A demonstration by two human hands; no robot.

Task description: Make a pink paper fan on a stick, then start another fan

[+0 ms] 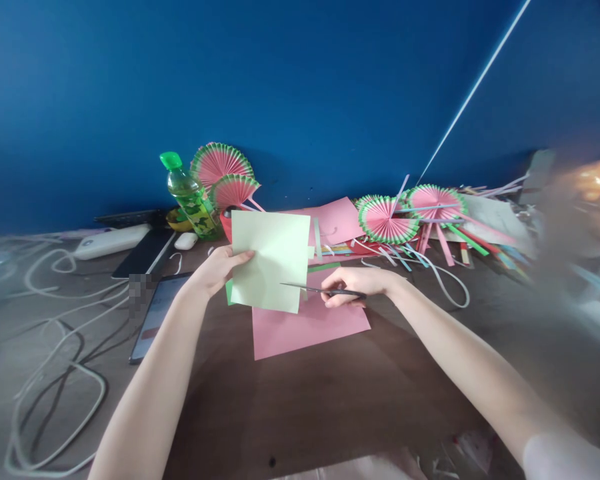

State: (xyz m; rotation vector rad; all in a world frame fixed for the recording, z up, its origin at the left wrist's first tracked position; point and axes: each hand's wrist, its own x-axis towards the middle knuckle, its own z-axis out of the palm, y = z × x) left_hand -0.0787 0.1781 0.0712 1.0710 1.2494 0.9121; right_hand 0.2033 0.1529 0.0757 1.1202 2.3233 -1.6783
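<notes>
My left hand [223, 267] pinches the left edge of a pale green sheet of paper [275, 257], thumb on its front face. The sheet is held up, facing me. In my right hand [353, 283] is a pair of dark scissors [325, 291], the pointed blades reaching left across the lower right part of the green sheet. Whether the blades are cutting into the paper I cannot tell. Below both hands a pink sheet [310, 330] lies on the table, partly covered by the green one. A brighter green paper edge [229, 293] peeks out behind the sheet's lower left.
Pink and green pleated paper fans [387, 220] stand at the back right, with more fans [223, 167] behind a green-capped bottle [190, 197]. Coloured paper strips [475, 243] lie right. A phone [157, 313], a white power bank [113, 241] and looping white cables [60, 353] lie left.
</notes>
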